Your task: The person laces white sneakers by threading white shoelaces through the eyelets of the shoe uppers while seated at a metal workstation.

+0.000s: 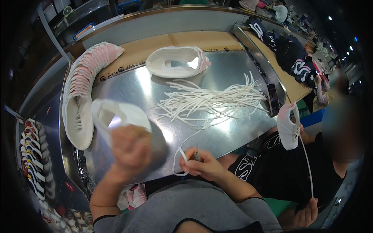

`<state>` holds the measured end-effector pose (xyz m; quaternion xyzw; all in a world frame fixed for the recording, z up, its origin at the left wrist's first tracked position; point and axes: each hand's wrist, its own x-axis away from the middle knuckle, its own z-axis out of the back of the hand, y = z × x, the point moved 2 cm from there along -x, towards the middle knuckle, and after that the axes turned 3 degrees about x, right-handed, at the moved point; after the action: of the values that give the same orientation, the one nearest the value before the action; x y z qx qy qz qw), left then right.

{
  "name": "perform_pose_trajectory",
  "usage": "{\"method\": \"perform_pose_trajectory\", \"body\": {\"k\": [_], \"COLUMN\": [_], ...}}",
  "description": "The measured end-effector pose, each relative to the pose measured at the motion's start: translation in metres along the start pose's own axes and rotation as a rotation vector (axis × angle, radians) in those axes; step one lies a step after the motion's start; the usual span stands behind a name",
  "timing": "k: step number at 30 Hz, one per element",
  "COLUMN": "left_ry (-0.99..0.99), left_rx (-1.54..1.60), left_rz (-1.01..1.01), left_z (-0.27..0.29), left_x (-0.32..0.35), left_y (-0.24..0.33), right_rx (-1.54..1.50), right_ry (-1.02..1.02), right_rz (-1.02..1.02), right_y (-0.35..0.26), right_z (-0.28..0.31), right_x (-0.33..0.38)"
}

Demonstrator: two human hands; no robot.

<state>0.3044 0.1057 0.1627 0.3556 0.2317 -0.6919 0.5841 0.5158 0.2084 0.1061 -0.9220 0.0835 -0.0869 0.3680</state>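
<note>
A white shoe upper (134, 114), blurred by motion, is tilted over the metal table at left of centre. My left hand (130, 149) is closed at its near edge and appears to grip it, though the fingers are smeared. Low in the middle, my right hand (204, 165) pinches a looped white shoelace (175, 165). A short, slim tool (197, 155), its kind unclear, sticks up between the same fingers. Beyond that hand lies a loose pile of white shoelaces (211, 99), with one strand running toward it. Another white shoe upper (173, 64) with pink at one end rests at the back.
A curved stack of nested pink-and-white uppers (79, 83) lines the left edge of the metal table (120, 83). Dark uppers (289, 52) lie on the raised right side. At right, a co-worker's hand (307, 213) pulls a lace from another upper (288, 130). Colourful shoe parts (33, 159) sit far left.
</note>
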Motion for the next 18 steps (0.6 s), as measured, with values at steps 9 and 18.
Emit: {"method": "perform_pose_trajectory", "body": {"k": [9,18], "left_ry": [-0.219,-0.426], "left_rx": [0.269,-0.188], "left_rz": [0.404,0.662], "left_z": [-0.082,0.024], "left_x": [0.060,0.099], "left_y": [0.069,-0.010], "right_rx": [-0.310,0.309], "right_ry": [-0.876,0.267], "right_rz": [0.355,0.039], "right_y": [-0.020,0.070], "right_z": [-0.056,0.025], "right_x": [0.054,-0.073]}}
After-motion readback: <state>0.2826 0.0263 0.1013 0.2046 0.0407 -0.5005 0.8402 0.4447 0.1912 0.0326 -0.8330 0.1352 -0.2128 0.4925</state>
